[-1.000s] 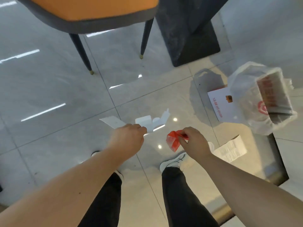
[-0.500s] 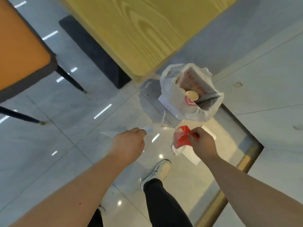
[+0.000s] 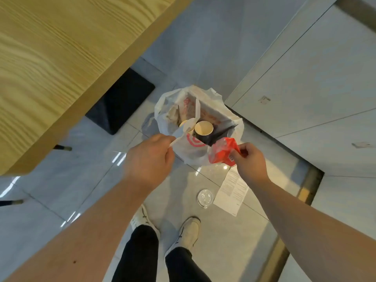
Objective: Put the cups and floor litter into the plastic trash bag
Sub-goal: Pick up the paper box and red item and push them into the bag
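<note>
The person stands over the plastic trash bag (image 3: 193, 151), which sits open on the floor (image 3: 223, 251) beside the wooden table (image 3: 61, 58), and both hands are held just above its near edge. The left hand (image 3: 150, 159) is closed on a piece of white paper litter (image 3: 187, 127), pinched between thumb and fingers, and the paper reaches out over the mouth of the bag. The right hand (image 3: 251, 161) is closed on a red wrapper (image 3: 222, 152), held by one corner, and the wrapper hangs at the right rim of the bag, not yet inside. In the bag one paper cup (image 3: 203, 128) stands with its mouth up, and a second cup seems to be behind the white paper, but it is mostly hidden. So I judge that the step in hand is the dropping of the two held pieces into the bag. For this, both hands need to come a little more forward, over the opening, and then the fingers must open; the wrapper is light and may fall outside if it is released at the rim. On the floor near the shoes a clear plastic lid (image 3: 205, 198) and a printed receipt (image 3: 232, 192) lie just beside each other, so the task is not finished after this drop.
</note>
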